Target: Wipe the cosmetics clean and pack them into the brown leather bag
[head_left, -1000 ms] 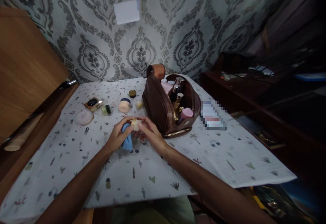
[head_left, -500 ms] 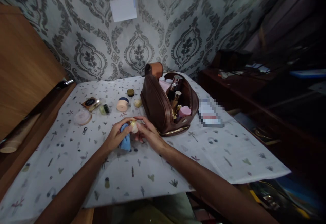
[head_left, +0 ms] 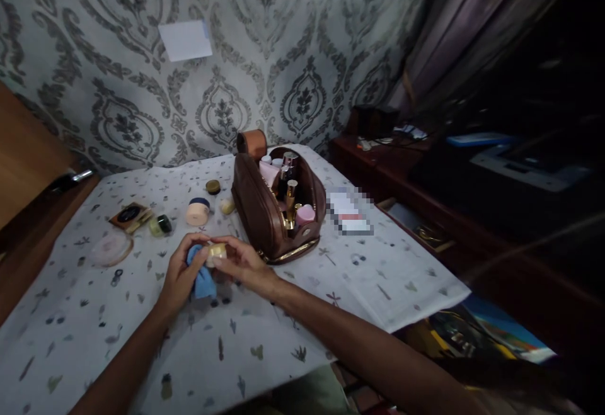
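Observation:
My left hand (head_left: 182, 274) is closed around a small blue cloth (head_left: 202, 279) and presses it against a little cream-coloured jar (head_left: 216, 253). My right hand (head_left: 242, 263) grips that jar from the right side with its fingers curled round it. Both hands hover just above the patterned tablecloth (head_left: 265, 333), a short way in front of an open brown leather toiletry bag (head_left: 265, 213) filled with bottles and tubes.
Several small jars and compacts lie on the cloth left of the bag: a peach jar (head_left: 197, 212), a green jar (head_left: 161, 225), a black-and-gold compact (head_left: 128, 215), a round pink lid (head_left: 112, 249). A dark wooden sideboard (head_left: 425, 194) stands to the right.
The view has swung to the right, so everything sits further left in the picture. My hands keep hold of the jar and the cloth in the same grip.

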Demonstrator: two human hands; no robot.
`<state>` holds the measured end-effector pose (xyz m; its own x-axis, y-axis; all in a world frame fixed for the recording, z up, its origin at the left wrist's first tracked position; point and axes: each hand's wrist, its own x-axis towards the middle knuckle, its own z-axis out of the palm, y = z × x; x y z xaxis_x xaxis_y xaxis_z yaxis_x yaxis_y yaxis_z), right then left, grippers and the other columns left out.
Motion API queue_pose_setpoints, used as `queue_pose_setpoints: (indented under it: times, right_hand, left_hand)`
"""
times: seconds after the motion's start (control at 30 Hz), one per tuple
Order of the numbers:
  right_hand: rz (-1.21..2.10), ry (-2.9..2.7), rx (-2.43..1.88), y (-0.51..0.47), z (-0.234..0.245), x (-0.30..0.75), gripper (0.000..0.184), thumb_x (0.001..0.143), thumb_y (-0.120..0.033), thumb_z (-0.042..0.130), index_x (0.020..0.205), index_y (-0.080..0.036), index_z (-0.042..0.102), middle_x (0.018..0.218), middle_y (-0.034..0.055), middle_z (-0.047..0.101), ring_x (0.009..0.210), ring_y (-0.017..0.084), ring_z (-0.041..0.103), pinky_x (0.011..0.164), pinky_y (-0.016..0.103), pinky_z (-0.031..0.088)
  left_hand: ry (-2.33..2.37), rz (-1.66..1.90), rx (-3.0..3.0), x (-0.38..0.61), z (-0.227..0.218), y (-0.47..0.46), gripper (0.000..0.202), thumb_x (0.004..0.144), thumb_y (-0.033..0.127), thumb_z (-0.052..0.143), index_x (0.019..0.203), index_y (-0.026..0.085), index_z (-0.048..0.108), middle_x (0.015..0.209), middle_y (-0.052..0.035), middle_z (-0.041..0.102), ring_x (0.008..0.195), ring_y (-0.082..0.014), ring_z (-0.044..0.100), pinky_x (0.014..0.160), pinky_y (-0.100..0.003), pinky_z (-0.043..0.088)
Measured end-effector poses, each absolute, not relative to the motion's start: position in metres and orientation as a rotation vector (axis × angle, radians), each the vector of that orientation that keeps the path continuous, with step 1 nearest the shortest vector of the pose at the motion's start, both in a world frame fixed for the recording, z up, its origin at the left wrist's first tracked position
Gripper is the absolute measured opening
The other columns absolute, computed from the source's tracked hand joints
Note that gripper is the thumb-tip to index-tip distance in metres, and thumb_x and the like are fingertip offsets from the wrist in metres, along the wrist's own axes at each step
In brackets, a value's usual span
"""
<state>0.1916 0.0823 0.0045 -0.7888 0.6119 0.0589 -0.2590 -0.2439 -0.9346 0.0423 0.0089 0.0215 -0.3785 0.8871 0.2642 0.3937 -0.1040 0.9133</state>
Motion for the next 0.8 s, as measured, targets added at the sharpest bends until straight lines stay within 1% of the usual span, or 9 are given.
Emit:
queue_pose_setpoints:
  times: [0.07,0.13,0.23,0.33,0.47,0.53,0.63,0.73,0.8]
  right_hand:
    - [2.008,-1.487,-0.429,0.082,0.003,0.190,0.060,0.067,-0.058,0.079,0.110,-0.023,0.058,0.091,-0.0007,0.063,0.076,0.012,0.060,0.064,0.023,0.046]
    - [1.902,-1.524,-0.431,0.082,0.003,0.190,0.057,0.066,-0.056,0.081,0.107,-0.022,0.059,0.093,-0.0004,0.062,0.082,0.013,0.060,0.073,0.026,0.047]
    - [1.643,-1.635,-0.473,0.080,0.004,0.193,0.053,0.066,-0.051,0.083,0.106,-0.022,0.065,0.093,0.0002,0.058,0.086,0.015,0.056,0.078,0.028,0.047]
    - [1.437,-1.748,-0.527,0.077,0.006,0.197,0.049,0.067,-0.045,0.084,0.109,-0.023,0.070,0.092,0.0005,0.052,0.084,0.015,0.053,0.078,0.028,0.047]
    - [1.376,-1.865,-0.480,0.074,0.013,0.202,0.051,0.065,-0.037,0.087,0.112,-0.025,0.069,0.091,-0.0001,0.055,0.083,0.016,0.055,0.077,0.028,0.047]
    - [1.372,-1.917,-0.443,0.073,0.020,0.207,0.052,0.063,-0.038,0.088,0.111,-0.026,0.068,0.090,-0.0005,0.057,0.082,0.016,0.056,0.077,0.028,0.047]
    - [1.428,-1.927,-0.360,0.074,0.036,0.219,0.047,0.070,-0.043,0.083,0.110,-0.026,0.068,0.092,0.0002,0.059,0.080,0.015,0.057,0.072,0.027,0.048]
    - [1.514,-1.875,-0.225,0.076,0.054,0.239,0.042,0.075,-0.049,0.077,0.107,-0.024,0.069,0.092,0.0011,0.061,0.077,0.014,0.056,0.065,0.025,0.046]
    - [1.585,-1.818,-0.169,0.080,0.067,0.256,0.039,0.074,-0.046,0.078,0.104,-0.022,0.070,0.091,0.0013,0.062,0.078,0.015,0.056,0.061,0.024,0.045]
  left_hand:
    - [1.788,1.484,1.389,0.043,0.019,0.010,0.036,0.084,0.056,0.058,0.095,0.021,0.060,0.092,-0.0030,0.064,0.088,-0.0213,0.060,0.079,-0.030,0.049]
    - [1.823,1.474,1.375,0.046,0.017,0.009,0.040,0.085,0.059,0.055,0.097,0.021,0.060,0.094,-0.0035,0.064,0.088,-0.0217,0.061,0.080,-0.030,0.049]
    - [1.871,1.444,1.321,0.053,0.016,0.006,0.047,0.089,0.064,0.045,0.102,0.021,0.061,0.101,-0.0052,0.066,0.096,-0.0234,0.062,0.083,-0.032,0.050]
    - [1.988,1.375,1.232,0.060,0.017,0.001,0.050,0.092,0.065,0.038,0.103,0.024,0.064,0.098,-0.0040,0.069,0.096,-0.0238,0.063,0.079,-0.031,0.052]
    - [2.059,1.361,1.176,0.060,0.021,-0.003,0.054,0.087,0.072,0.041,0.092,0.025,0.067,0.087,-0.0020,0.070,0.086,-0.0247,0.065,0.071,-0.032,0.054]
    - [2.005,1.381,1.136,0.059,0.024,-0.003,0.060,0.083,0.078,0.039,0.087,0.024,0.066,0.081,-0.0017,0.070,0.078,-0.0245,0.065,0.065,-0.033,0.054]
    - [1.872,1.435,1.071,0.063,0.033,-0.002,0.067,0.081,0.083,0.032,0.078,0.023,0.062,0.067,-0.0011,0.066,0.062,-0.0225,0.060,0.052,-0.031,0.049]
    - [1.838,1.469,1.079,0.078,0.048,-0.001,0.061,0.084,0.079,0.034,0.074,0.024,0.058,0.061,0.0002,0.061,0.052,-0.0191,0.053,0.046,-0.030,0.044]
    - [1.855,1.475,1.135,0.091,0.061,0.002,0.053,0.088,0.071,0.039,0.073,0.024,0.058,0.062,0.0011,0.060,0.052,-0.0176,0.051,0.046,-0.028,0.043]
